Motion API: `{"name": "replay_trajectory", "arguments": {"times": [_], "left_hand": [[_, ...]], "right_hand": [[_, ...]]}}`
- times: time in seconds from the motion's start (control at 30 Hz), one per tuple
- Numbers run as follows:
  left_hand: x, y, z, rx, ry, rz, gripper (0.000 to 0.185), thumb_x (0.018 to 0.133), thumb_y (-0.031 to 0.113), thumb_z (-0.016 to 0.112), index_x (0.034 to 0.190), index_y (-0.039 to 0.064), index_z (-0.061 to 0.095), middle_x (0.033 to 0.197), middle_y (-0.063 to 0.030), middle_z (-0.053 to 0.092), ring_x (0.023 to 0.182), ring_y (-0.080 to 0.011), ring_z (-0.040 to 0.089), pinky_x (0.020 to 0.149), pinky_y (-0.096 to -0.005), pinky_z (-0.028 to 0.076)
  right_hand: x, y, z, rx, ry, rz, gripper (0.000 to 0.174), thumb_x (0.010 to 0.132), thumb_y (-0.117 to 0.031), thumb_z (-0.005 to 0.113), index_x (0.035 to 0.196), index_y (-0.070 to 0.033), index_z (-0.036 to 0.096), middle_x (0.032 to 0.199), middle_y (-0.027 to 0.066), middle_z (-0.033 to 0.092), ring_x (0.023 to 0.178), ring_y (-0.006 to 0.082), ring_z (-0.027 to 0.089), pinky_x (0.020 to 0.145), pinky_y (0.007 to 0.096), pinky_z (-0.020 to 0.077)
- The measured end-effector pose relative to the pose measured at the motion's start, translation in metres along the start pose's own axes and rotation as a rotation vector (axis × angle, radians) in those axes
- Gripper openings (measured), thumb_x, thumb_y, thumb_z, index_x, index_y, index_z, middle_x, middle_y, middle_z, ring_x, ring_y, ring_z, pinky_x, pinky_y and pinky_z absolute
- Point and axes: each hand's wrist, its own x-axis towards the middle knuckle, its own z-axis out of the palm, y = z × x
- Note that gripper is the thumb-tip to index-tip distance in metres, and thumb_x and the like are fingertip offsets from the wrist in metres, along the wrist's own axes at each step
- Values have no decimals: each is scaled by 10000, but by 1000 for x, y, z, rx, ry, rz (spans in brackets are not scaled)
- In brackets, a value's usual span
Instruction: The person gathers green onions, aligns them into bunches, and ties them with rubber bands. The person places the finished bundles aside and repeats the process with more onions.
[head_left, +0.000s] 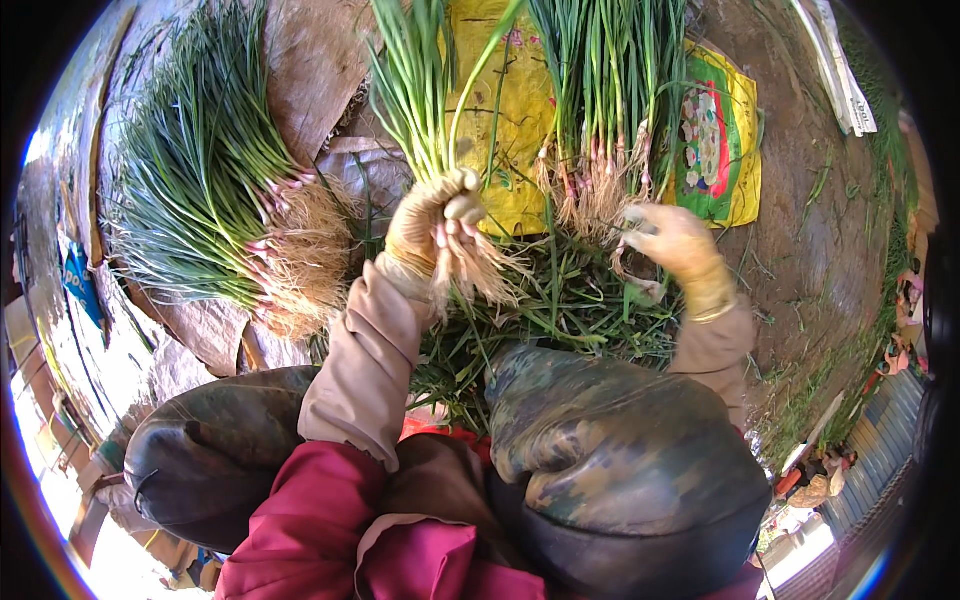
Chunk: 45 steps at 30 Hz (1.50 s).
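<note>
My gloved left hand (442, 214) is closed around a small bunch of green onions (424, 112), just above their pinkish bulbs; the pale roots hang below the fist. My gloved right hand (671, 236), slightly blurred, has its fingers bent beside the root ends of a second bunch of green onions (600, 150), which lies on a yellow printed sack (499, 142). Whether its fingertips hold a thin root or leaf cannot be made out. To the left rests a large heap of green onions (225, 187), its roots turned towards my left sleeve.
Loose green leaves and peelings (555, 315) are piled between my knees, covered in camouflage-patterned material (615, 435). Brown sheeting (795, 247) spreads on the right, with scattered leaf scraps. A white folded sack (836, 67) lies at the upper right.
</note>
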Motion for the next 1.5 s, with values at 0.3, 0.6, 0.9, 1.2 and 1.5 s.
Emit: {"name": "replay_trajectory", "arguments": {"times": [0.3,0.6,0.9,1.2,1.5], "left_hand": [[16,-63,-3,189,396,-217,257,835,75,588,1045,-71,572,737,-135,644,485,-169,589,440,-250,515],[14,-74,-22,465,134,-193,131,834,93,615,817,-37,628,662,-126,639,440,-137,545,399,-208,442],[0,-28,-22,169,-87,32,235,774,-30,605,972,36,495,852,-106,600,809,-235,636,673,-348,565],[22,-43,-34,266,194,-120,258,837,26,586,1088,17,527,837,-81,621,646,-135,585,567,-241,509],[18,-56,-9,190,33,-182,276,832,78,595,1078,-46,578,666,-66,611,544,-127,590,462,-230,478]], "right_hand": [[82,-66,49,623,60,275,117,824,-141,638,821,-56,558,694,30,595,575,125,546,505,260,484],[40,-83,69,797,287,-146,58,832,-66,602,875,-26,608,763,58,627,688,153,575,631,279,469],[92,-41,33,358,543,277,204,911,-264,502,782,-108,526,653,47,567,593,163,550,538,340,466],[120,-75,52,206,186,338,192,801,-237,636,885,-72,586,721,72,597,673,206,589,653,382,477],[30,-101,97,1120,288,-124,110,815,-82,661,900,-38,608,788,29,617,739,114,563,639,254,482]]}}
